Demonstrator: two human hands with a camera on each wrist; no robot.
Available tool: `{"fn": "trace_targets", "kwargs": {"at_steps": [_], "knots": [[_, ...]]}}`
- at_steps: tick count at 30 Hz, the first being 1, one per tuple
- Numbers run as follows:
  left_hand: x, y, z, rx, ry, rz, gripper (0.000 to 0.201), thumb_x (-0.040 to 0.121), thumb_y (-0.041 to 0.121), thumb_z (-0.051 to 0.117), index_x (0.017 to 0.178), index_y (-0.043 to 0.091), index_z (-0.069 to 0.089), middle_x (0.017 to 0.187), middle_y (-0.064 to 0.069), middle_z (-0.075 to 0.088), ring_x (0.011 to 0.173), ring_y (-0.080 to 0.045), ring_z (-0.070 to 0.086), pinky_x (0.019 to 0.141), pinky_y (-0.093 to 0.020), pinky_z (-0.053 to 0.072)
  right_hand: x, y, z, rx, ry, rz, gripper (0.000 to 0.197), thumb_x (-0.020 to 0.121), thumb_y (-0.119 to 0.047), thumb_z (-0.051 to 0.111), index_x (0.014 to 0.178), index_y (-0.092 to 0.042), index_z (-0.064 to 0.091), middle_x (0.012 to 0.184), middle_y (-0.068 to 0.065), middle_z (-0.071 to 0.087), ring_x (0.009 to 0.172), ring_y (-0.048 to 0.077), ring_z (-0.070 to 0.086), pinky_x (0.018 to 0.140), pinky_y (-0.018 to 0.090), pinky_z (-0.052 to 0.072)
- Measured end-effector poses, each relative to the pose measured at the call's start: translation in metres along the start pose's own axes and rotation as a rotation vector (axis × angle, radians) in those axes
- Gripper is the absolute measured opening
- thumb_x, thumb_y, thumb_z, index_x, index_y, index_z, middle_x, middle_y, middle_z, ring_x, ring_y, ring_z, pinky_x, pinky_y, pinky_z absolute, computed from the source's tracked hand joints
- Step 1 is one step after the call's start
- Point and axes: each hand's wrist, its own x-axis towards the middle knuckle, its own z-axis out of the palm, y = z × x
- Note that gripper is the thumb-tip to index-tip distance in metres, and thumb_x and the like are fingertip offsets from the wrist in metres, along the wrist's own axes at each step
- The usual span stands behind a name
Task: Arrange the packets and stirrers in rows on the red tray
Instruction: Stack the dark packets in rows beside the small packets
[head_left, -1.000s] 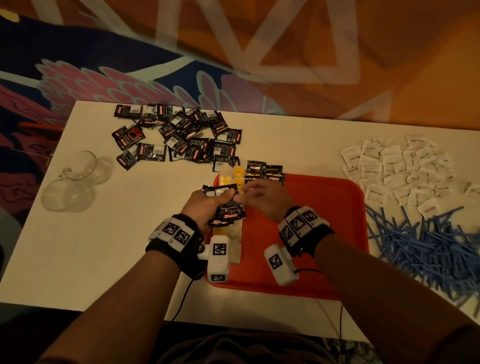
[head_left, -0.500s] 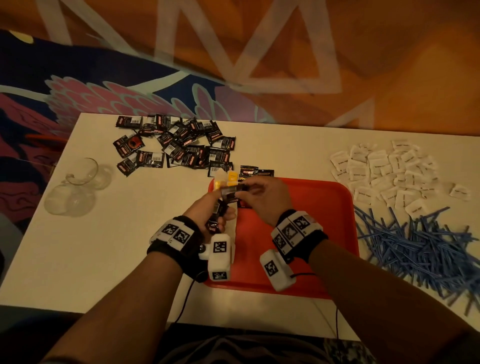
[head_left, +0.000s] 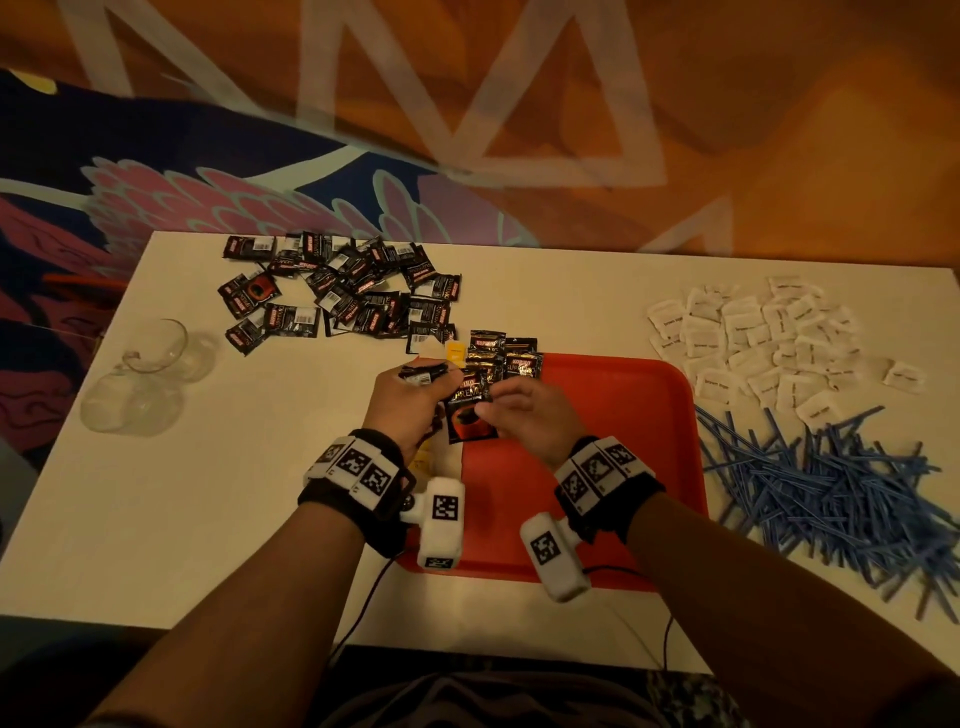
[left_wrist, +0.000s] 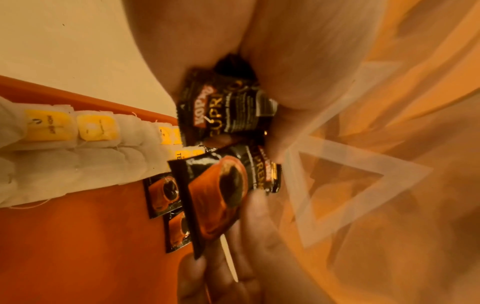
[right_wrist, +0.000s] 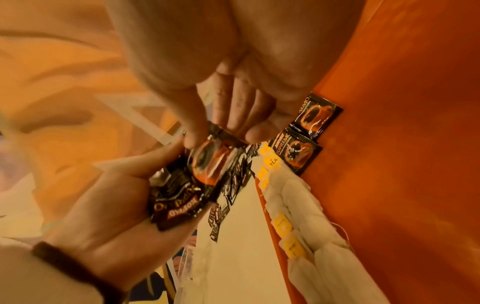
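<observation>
You're mid coffee-row: left hand (head_left: 410, 402) grips a stack of coffee sachets (right_wrist: 176, 197); right hand (head_left: 524, 415) pinches the top sachet (head_left: 467, 421); next, lay it beside the placed sachets (right_wrist: 302, 154) on the red tray (head_left: 623, 415).

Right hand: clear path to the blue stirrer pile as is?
Probably not yet: the right hand pinches a coffee packet. The stirrer pile lies unobstructed beside the red tray.

A white worktop (head_left: 171, 519) stands against a painted wall (head_left: 779, 130). The wall is mostly orange, crossed by pale, see-through triangle outlines (head_left: 483, 104). On its left side a dark blue patch holds a pink feathered shape (head_left: 208, 202) edged in light teal. The light is dim and warm, tinting everything amber.
</observation>
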Motion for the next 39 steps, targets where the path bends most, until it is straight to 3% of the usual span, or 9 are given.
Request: {"fn": "trace_targets", "kwargs": {"at_steps": [5,7,9,14,17,21,25,32,39], "knots": [[0.002,-0.002,0.004,-0.058,-0.026,-0.093,0.011,0.085,0.006,0.074,0.095,0.01,0.074,0.094,-0.016,0.076,0.092,-0.035,0.073,0.08,-0.045,0.059,0.003,0.005,0.003,-0.14,0.033,-0.055,0.016,0.08,-0.015,0.078,0.085,-0.021,0.065,0.08,-0.004,0.066,0.075,0.008,0.062,0.068,0.024,0.048],[0.004,-0.005,0.005,-0.067,-0.006,-0.132,0.01,0.086,0.007,0.073,0.095,0.01,0.074,0.093,-0.016,0.075,0.09,-0.036,0.073,0.074,-0.043,0.059,0.004,0.005,0.002,-0.152,0.036,-0.05,0.017,0.079,-0.014,0.079,0.084,-0.023,0.066,0.078,-0.01,0.064,0.074,0.002,0.06,0.068,0.02,0.048],[0.006,-0.009,0.005,-0.038,0.009,-0.144,0.01,0.085,0.011,0.075,0.096,0.011,0.074,0.092,-0.014,0.076,0.089,-0.035,0.073,0.078,-0.046,0.059,0.005,0.009,0.002,-0.215,0.023,-0.031,0.014,0.079,-0.018,0.079,0.084,-0.025,0.068,0.08,-0.011,0.066,0.076,0.0,0.061,0.07,0.018,0.049],[0.015,-0.022,0.0,0.122,0.114,-0.045,0.008,0.087,0.019,0.073,0.081,0.023,0.073,0.081,-0.003,0.074,0.081,-0.025,0.07,0.076,-0.038,0.057,0.014,0.035,-0.01,-0.347,0.051,0.071,0.017,0.083,-0.025,0.074,0.099,-0.019,0.074,0.096,-0.006,0.071,0.086,0.004,0.063,0.076,0.023,0.053],[0.02,-0.027,-0.008,0.15,0.117,-0.068,0.015,0.092,0.019,0.067,0.095,0.033,0.073,0.096,-0.005,0.074,0.083,-0.021,0.066,0.078,-0.038,0.055,0.026,0.05,-0.026,-0.432,0.14,0.212,0.022,0.087,-0.032,0.069,0.108,-0.023,0.071,0.097,-0.01,0.068,0.077,0.001,0.058,0.059,0.014,0.043],[0.021,-0.035,-0.016,0.084,0.105,-0.139,0.018,0.093,0.015,0.065,0.104,0.026,0.074,0.089,-0.007,0.073,0.071,-0.018,0.063,0.07,-0.034,0.053,0.044,0.06,-0.045,-0.474,0.217,0.312,0.021,0.089,-0.029,0.068,0.107,-0.02,0.068,0.097,-0.009,0.064,0.074,-0.002,0.054,0.055,0.014,0.04],[0.022,-0.04,-0.024,0.021,0.102,-0.183,0.018,0.093,0.013,0.065,0.108,0.019,0.072,0.08,-0.008,0.07,0.066,-0.019,0.06,0.067,-0.034,0.047,0.059,0.056,-0.047,-0.531,0.242,0.317,0.016,0.087,-0.03,0.07,0.1,-0.02,0.066,0.1,-0.005,0.067,0.084,0.008,0.062,0.07,0.022,0.052],[0.025,-0.041,-0.031,-0.04,0.072,-0.2,0.022,0.095,0.005,0.059,0.111,0.015,0.069,0.075,-0.007,0.067,0.064,-0.019,0.057,0.061,-0.032,0.047,0.076,0.053,-0.04,-0.415,0.268,0.343,0.015,0.082,-0.024,0.076,0.091,-0.022,0.064,0.098,-0.002,0.07,0.088,0.01,0.065,0.054,0.015,0.041],[0.028,-0.043,-0.035,-0.03,0.057,-0.2,0.024,0.095,0.003,0.056,0.113,0.015,0.068,0.071,-0.003,0.068,0.062,-0.017,0.058,0.057,-0.031,0.047,0.082,0.054,-0.038,-0.374,0.315,0.378,0.019,0.081,-0.023,0.077,0.094,-0.02,0.063,0.097,-0.002,0.068,0.086,0.011,0.065,0.06,0.019,0.05]]}}
